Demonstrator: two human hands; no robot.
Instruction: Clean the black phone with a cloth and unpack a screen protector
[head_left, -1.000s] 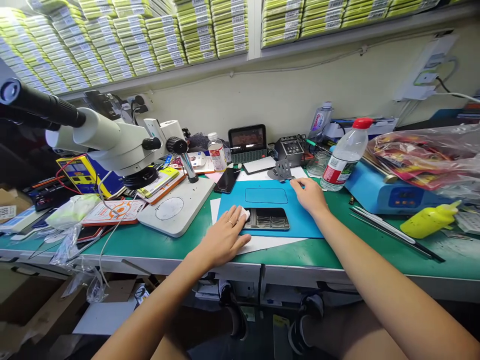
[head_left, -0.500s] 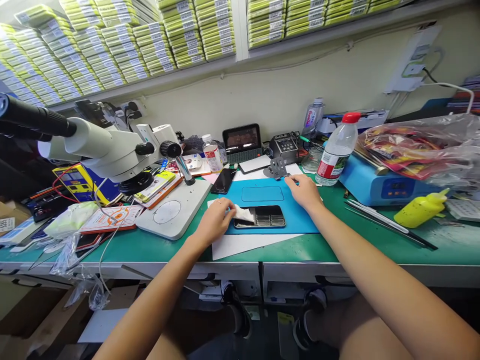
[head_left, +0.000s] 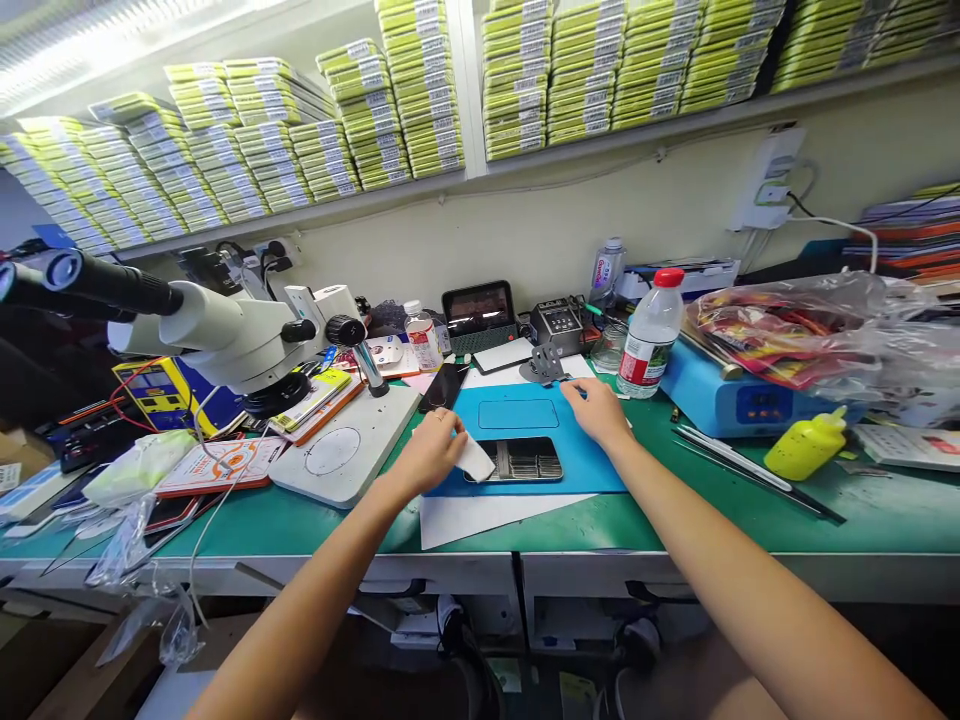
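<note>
In my left hand (head_left: 436,450) a folded white tissue (head_left: 475,461) is pinched, its loose end hanging over the left end of an open phone housing (head_left: 529,460). The housing lies flat on a blue mat (head_left: 592,468), with several narrow metallic strips showing inside. My right hand (head_left: 598,410) is at the mat's upper right corner, fingers pinched together beside a small dark grey stand with holes (head_left: 545,364). A bit of something dark and bluish shows at those fingertips, too small to name. A black phone (head_left: 444,387) lies beyond my left hand.
A white microscope (head_left: 232,335) stands at left on its pale base (head_left: 352,440). To the right are a red-capped bottle (head_left: 651,335), several thin tools (head_left: 757,470), a yellow squeeze bottle (head_left: 806,443) and a blue machine (head_left: 739,395). A shelf of yellow-green packs (head_left: 517,80) hangs above.
The view has tilted up. My left hand has drawn the tissue slightly up and left over the phone housing. My right hand stays by the grey stand.
</note>
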